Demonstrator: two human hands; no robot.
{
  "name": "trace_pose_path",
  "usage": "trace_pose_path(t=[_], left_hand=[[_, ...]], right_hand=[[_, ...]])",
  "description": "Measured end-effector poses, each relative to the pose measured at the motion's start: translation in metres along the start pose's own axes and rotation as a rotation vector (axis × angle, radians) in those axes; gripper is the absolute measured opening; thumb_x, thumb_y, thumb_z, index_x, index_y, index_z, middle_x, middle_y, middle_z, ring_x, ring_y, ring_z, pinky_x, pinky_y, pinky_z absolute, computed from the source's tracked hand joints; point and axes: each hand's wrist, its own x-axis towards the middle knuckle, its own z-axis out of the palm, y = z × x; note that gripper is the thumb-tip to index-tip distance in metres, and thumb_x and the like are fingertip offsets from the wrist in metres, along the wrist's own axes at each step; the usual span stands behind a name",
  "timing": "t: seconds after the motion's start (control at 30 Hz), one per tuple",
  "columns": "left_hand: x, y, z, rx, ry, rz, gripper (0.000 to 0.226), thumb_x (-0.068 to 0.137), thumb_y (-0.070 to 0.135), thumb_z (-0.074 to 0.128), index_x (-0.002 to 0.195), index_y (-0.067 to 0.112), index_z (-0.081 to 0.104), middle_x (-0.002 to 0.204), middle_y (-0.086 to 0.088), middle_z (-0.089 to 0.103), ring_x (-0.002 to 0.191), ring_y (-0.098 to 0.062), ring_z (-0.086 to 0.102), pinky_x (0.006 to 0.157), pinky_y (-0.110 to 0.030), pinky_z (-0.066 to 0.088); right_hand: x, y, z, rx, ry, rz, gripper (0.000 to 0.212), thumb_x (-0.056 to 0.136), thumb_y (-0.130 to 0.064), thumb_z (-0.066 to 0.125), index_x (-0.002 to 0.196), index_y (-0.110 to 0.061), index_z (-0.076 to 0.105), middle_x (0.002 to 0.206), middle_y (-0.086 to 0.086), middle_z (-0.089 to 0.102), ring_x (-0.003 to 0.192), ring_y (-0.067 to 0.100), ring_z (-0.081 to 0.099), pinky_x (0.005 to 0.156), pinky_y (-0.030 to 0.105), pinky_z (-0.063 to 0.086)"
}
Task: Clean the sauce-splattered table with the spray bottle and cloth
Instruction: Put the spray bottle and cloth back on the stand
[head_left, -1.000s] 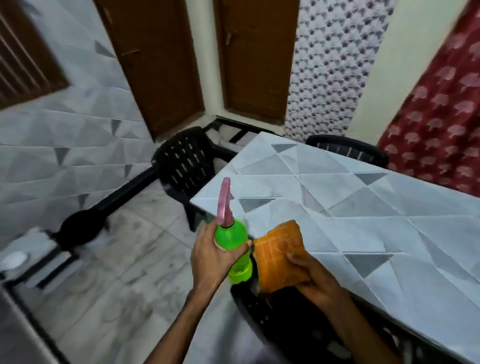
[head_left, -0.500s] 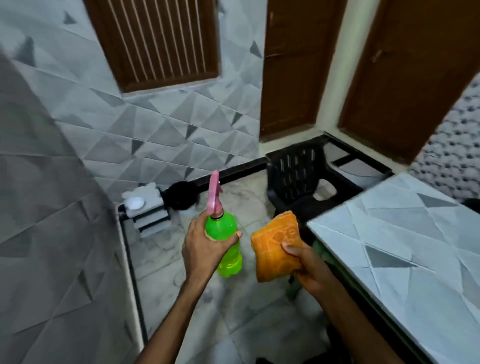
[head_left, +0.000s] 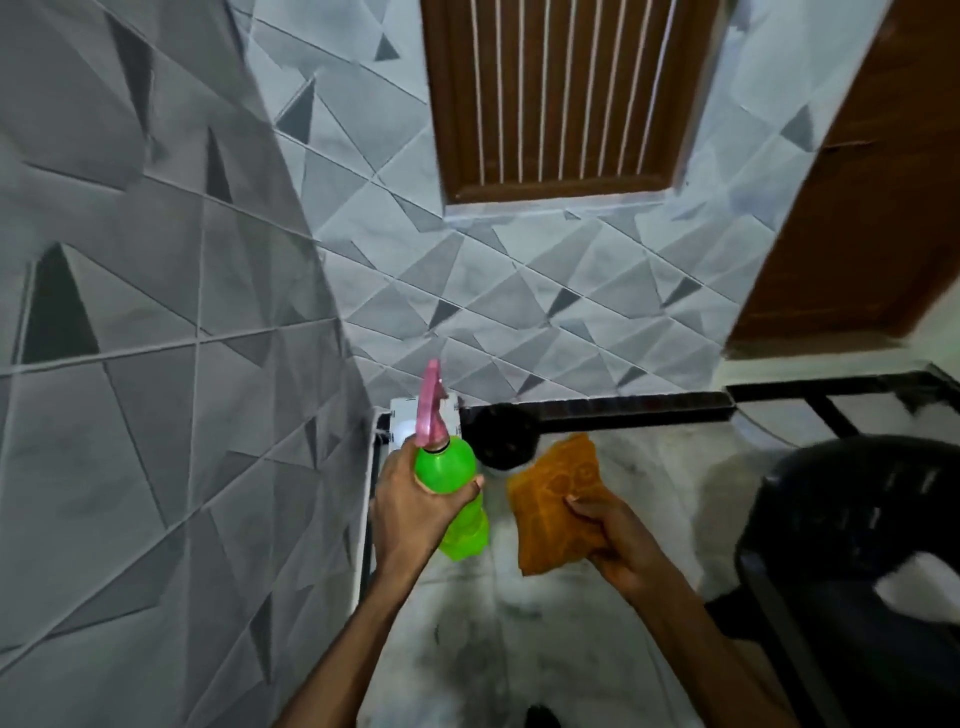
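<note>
My left hand (head_left: 410, 512) grips a green spray bottle (head_left: 457, 499) with a pink trigger head, held upright over the floor. My right hand (head_left: 615, 538) holds a folded orange cloth (head_left: 558, 501) with my thumb on top of it. Bottle and cloth are side by side, a small gap between them. The table is out of view.
A grey tiled wall (head_left: 156, 364) stands close on the left. A black plastic chair (head_left: 852, 561) is at the right. A small white rack (head_left: 402, 421) and a round black object (head_left: 501, 434) sit on the marble floor by the far wall. A brown door (head_left: 872, 182) is at the right.
The view has swung left, away from the table, which has left the frame. Both hands keep the same hold on the bottle and the cloth.
</note>
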Motion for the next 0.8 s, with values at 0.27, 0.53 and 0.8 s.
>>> trace_pose_path(t=[0.27,0.53,0.8], left_hand=[[0.168,-0.037,0.026,-0.044,0.090,-0.112,0.062,0.055,0.035,0.092,0.110,0.031,0.064,0.097,0.010,0.067,0.089,-0.016,0.066,0.075,-0.030,0.052],[0.362,-0.130,0.071,-0.038,0.056,-0.183,0.067,0.051,0.047,0.089,0.111,0.033,0.062,0.101,0.010,0.067,0.089,-0.012,0.065,0.075,-0.026,0.050],[0.529,-0.188,0.111,-0.018,-0.094,-0.220,0.075,0.050,0.040,0.094,0.114,0.024,0.058,0.106,0.004,0.062,0.098,-0.022,0.063,0.082,-0.036,0.052]], right_hand=[[0.175,-0.068,0.073,-0.001,-0.037,0.093,0.026,0.093,-0.009,0.061,0.118,-0.011,0.066,0.109,0.016,0.076,0.101,0.035,0.069,0.081,0.047,0.057],[0.362,-0.087,0.147,-0.045,-0.024,0.096,0.063,0.061,-0.020,0.085,0.119,-0.013,0.064,0.117,0.017,0.073,0.106,0.036,0.068,0.087,0.053,0.055],[0.505,-0.104,0.195,0.039,0.144,0.159,0.107,0.050,-0.036,0.096,0.144,-0.014,0.049,0.134,0.018,0.065,0.121,0.041,0.063,0.078,0.050,0.062]])
